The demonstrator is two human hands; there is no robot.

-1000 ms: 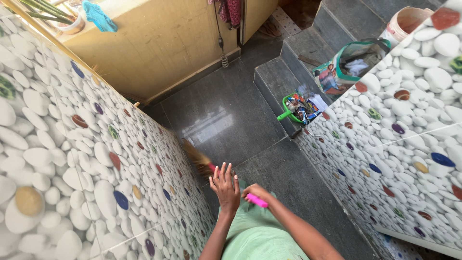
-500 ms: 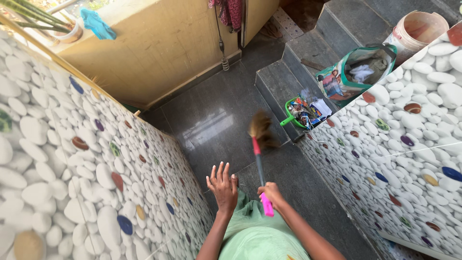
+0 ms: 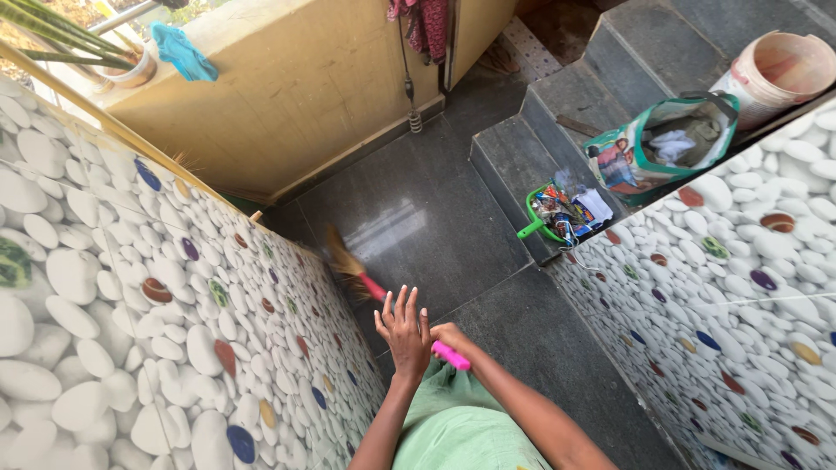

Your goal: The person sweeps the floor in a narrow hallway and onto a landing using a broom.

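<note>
My right hand (image 3: 452, 337) grips the pink handle of a short broom (image 3: 376, 292). Its brown bristle head (image 3: 340, 255) points to the left, low against the pebble-patterned wall (image 3: 131, 331), just above the dark grey floor (image 3: 418, 218). My left hand (image 3: 404, 329) is raised in front of me with its fingers spread, holding nothing, right beside the broom handle. A light green garment (image 3: 457, 426) covers my lap below both arms.
A green dustpan (image 3: 557, 211) full of litter lies at the foot of grey steps (image 3: 557, 104). On the steps stand a green-edged bag (image 3: 662, 148) and a pale bucket (image 3: 775, 74). A second pebble wall (image 3: 740, 287) closes the right. A yellow wall (image 3: 296, 87) stands ahead.
The broom has swung from pointing ahead toward the steps over to the left wall. My right hand turned with it. My left hand stayed raised and spread.
</note>
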